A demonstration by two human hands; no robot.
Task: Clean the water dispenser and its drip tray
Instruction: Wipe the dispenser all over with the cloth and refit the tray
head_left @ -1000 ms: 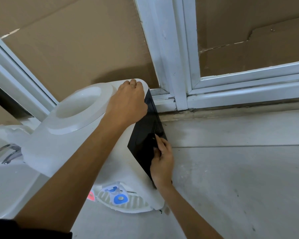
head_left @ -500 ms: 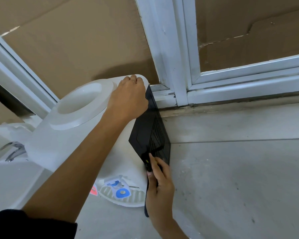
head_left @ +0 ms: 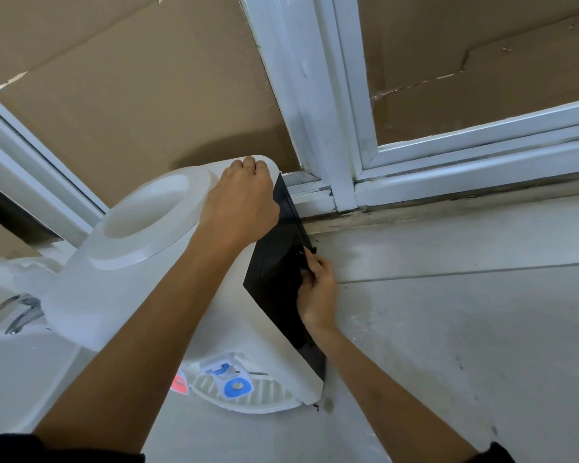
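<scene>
A white water dispenser (head_left: 121, 289) stands on the tiled floor, seen from above, with a round bottle well on top. My left hand (head_left: 239, 202) grips its top rear corner. A black back panel (head_left: 274, 272) covers its right side. My right hand (head_left: 316, 295) rests against the panel's outer edge, fingers closed around a small black part there. The white slotted drip tray (head_left: 268, 397) juts out at the base, under blue (head_left: 236, 385) and red (head_left: 178, 384) tap levers.
A white window frame (head_left: 318, 105) backed with brown cardboard rises just behind the dispenser. A white basin with a chrome tap (head_left: 20, 312) sits at the left. Pale, damp-looking floor tiles (head_left: 465, 329) stretch to the right.
My right hand has moved up the black panel's edge from its lower part to mid height. The panel's vented face has swung out of view. My left hand stays on the top corner.
</scene>
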